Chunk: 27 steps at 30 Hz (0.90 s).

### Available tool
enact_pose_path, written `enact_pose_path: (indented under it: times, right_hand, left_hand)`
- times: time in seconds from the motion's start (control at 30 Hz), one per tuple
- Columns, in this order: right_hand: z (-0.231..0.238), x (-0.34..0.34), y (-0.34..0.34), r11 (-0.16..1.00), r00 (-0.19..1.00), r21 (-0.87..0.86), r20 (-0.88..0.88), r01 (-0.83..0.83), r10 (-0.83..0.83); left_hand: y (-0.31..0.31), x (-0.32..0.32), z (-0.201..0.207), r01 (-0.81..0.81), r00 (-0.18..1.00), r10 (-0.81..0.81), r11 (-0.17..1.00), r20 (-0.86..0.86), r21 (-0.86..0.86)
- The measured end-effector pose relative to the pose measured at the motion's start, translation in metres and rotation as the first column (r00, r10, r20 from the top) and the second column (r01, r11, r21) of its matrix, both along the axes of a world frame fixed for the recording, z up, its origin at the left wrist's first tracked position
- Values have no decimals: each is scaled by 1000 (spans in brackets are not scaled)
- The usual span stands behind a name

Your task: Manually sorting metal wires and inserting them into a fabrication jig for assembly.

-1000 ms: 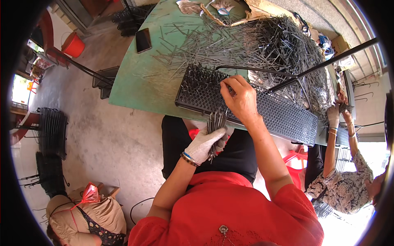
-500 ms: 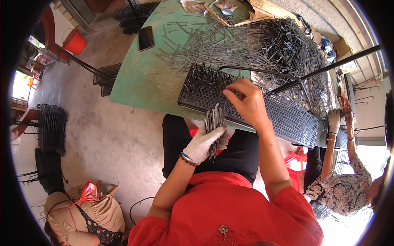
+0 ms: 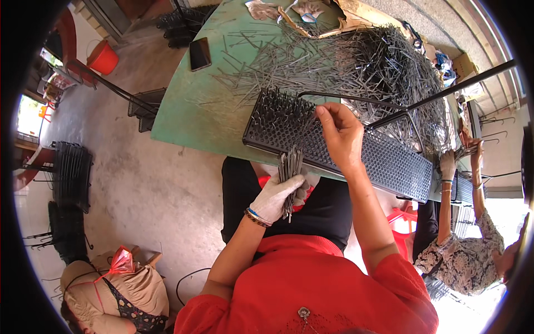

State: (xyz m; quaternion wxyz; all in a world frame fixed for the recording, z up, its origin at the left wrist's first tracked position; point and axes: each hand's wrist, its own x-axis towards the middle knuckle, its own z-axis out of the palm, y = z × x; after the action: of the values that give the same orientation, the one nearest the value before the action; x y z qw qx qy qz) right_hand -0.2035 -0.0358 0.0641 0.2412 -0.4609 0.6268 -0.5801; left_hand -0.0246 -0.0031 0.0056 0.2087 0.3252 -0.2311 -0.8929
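Note:
My left hand (image 3: 278, 197), in a white glove, is closed around a bundle of thin grey metal rods (image 3: 290, 167) in front of my lap. A long black perforated tray (image 3: 384, 163) lies along the near edge of the table. Its left end is crowded with short upright metal pieces (image 3: 281, 111), standing in its holes. Bare and pinched at the fingertips, my right hand (image 3: 343, 136) is over the tray at the right border of those upright pieces. Whatever is between its thumb and finger is too small to make out.
A large tangled heap of metal rods (image 3: 384, 61) covers the back of the green table (image 3: 183, 111). A phone (image 3: 199, 54) lies at the left. A black metal bar (image 3: 439, 100) crosses at the right, near a co-worker's hands (image 3: 461, 158). Another person (image 3: 117, 289) is lower left.
My right hand has shifted slightly right and up over the tray, its fingertips now more tightly pinched. My left hand keeps its bundle in nearly the same place.

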Motion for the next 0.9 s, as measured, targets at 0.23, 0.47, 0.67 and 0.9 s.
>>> enact_pose_path:
  times: [0.23, 0.47, 0.67, 0.9]
  right_hand:
    - [-21, 8, -13, 985, 948, -162, -300, 61, -108]
    - [-21, 11, -11, 967, 903, -252, -420, -26, -85]
    - [-29, 12, -11, 957, 908, -291, -404, -14, -109]
    - [-37, 11, -14, 943, 868, -325, -485, -69, -104]
  left_hand:
    - [0, 0, 3, -16, 999, 15, 1000, 44, 21]
    - [1, 0, 5, -34, 999, 34, 999, 35, 10]
    - [2, -1, 2, -46, 998, 46, 999, 39, 2]
    - [1, 1, 1, -32, 998, 32, 999, 57, 4]
